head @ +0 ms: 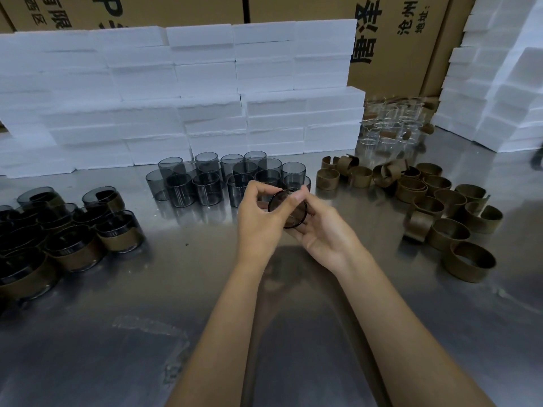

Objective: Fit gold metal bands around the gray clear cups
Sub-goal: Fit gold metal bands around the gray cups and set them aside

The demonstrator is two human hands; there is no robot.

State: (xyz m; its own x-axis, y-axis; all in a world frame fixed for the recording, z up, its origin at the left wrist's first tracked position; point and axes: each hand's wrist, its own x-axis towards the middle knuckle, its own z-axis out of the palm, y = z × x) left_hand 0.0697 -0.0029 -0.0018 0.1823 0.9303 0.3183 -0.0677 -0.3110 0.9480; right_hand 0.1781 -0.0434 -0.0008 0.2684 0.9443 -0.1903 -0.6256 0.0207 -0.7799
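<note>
Head view: at frame centre both hands hold one gray cup (289, 208) above the tabletop (182, 289), the left hand (258, 215) pinching its rim, the right hand (323, 230) cradling it with fingers (298, 196) curled round; whether a band is on it I cannot tell. To do this well, I judge, keep the cup steady and slide a gold band (448, 235) on squarely. Open tabletop lies below the hands, with bare cups (205, 185) just behind, finished cups (117, 233) left and bands right.

- Two bare forearms enter from the bottom edge; no sleeves show anywhere along them.
- Left hand (258, 221): bare, no glove, no ring or watch visible.
- Right hand (326, 230): bare, no glove, nothing worn at the wrist.
- Fingernails short and unpainted where they show.
- Nothing else of the person is in view: no torso, clothing or face.
</note>
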